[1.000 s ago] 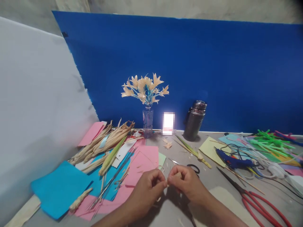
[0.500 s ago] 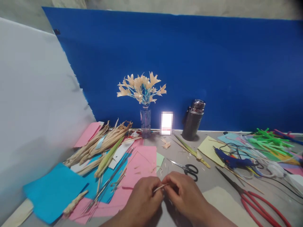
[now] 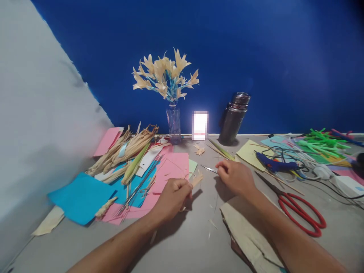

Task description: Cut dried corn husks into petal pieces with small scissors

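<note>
My left hand (image 3: 178, 193) is closed on a flat strip of pale dried corn husk (image 3: 198, 179), which sticks out past the fingertips to the right. To its right, my right hand (image 3: 234, 176) has its fingers curled around the small scissors (image 3: 209, 169). Only the silvery blades show, pointing left; the handles are hidden under the hand. Thin husk fibres (image 3: 212, 224) lie on the grey table (image 3: 196, 246) between my forearms. A folded beige sheet (image 3: 241, 223) lies under my right forearm.
Dried husks (image 3: 125, 151), blue paper (image 3: 82, 197) and thin wires (image 3: 142, 182) lie left. Husk flowers (image 3: 167, 72) stand in a clear bottle (image 3: 173, 123); a dark flask (image 3: 233, 121) is right of it. Red-handled shears (image 3: 301, 212), a blue glue gun (image 3: 274, 163) and green pipe cleaners (image 3: 321, 142) lie right.
My hands have parted: the right moved up and right to the small scissors, the left keeps a husk piece. The view has tilted downward, so everything sits higher in the picture.
</note>
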`<state>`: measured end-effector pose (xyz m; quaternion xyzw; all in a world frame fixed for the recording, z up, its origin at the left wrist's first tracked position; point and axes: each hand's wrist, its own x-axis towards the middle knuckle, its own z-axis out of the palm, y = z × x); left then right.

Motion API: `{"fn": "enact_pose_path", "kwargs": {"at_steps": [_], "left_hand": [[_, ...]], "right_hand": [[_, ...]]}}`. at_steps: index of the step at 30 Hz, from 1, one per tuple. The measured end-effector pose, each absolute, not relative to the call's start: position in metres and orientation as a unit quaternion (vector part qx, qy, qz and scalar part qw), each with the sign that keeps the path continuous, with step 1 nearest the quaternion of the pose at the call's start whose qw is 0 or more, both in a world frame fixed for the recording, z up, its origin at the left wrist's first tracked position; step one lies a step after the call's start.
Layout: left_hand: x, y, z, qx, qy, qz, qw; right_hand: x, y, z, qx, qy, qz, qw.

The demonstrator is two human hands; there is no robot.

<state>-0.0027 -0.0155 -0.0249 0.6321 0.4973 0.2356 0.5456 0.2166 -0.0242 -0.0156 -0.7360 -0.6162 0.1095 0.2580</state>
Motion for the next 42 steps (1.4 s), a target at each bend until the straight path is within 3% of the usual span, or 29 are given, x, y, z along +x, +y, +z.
{"fn": "enact_pose_path", "kwargs": {"at_steps": [3,5,7,18,27,35,42], "left_hand": [[-0.004,-0.013,-0.023,0.59,0.474,0.247,0.605],[-0.003,-0.014,-0.022,0.589,0.457,0.254,0.616],[-0.002,-0.015,-0.022,0.599,0.445,0.254,0.615],[-0.004,-0.011,-0.03,0.618,0.46,0.205,0.604],[-0.011,-0.005,-0.02,0.576,0.479,0.178,0.639],[-0.018,0.001,-0.018,0.525,0.453,0.224,0.686],[-0.011,-0.001,-0.022,0.59,0.469,0.294,0.588]], "right_hand": [[0.221,-0.019,-0.017,-0.643,-0.546,0.364,0.395],[0.212,-0.023,-0.02,-0.555,-0.526,0.483,0.426],[0.196,-0.029,-0.023,-0.512,-0.529,0.525,0.428],[0.18,-0.043,-0.017,-0.613,-0.596,0.352,0.381],[0.197,-0.038,-0.004,-0.663,-0.58,0.233,0.413],[0.205,-0.037,-0.005,-0.675,-0.554,0.237,0.426],[0.2,-0.04,-0.006,-0.666,-0.578,0.205,0.425]]}}
